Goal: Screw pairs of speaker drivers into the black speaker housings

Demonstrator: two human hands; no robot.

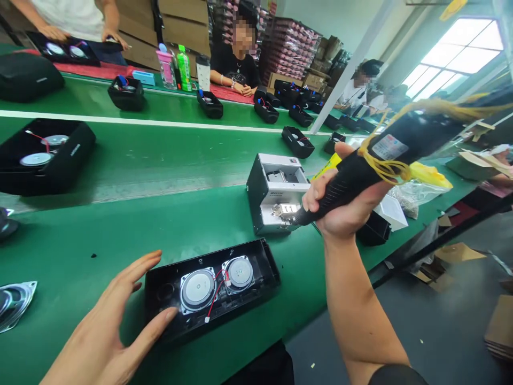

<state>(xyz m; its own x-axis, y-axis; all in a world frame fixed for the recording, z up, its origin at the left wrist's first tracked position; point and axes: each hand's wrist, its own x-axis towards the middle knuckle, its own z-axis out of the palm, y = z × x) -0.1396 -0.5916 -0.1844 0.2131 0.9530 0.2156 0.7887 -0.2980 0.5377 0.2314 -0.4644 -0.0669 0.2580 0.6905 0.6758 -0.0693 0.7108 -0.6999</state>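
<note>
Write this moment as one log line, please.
right hand: grips electric screwdriver at screw feeder | left hand: open beside speaker housing

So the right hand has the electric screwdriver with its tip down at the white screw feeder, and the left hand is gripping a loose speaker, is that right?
Not quite. The head view shows the left hand open, fingers spread beside the black speaker housing, gripping nothing. The right hand does hold the electric screwdriver, tip at the white screw feeder.

A factory assembly line for speakers.

A long green conveyor belt (pixel 132 176) carries black speaker cases (pixel 44 155) across the frame; seated workers (pixel 236 64) line its far side, with stacked cardboard boxes (pixel 180 21) along the top.
</note>
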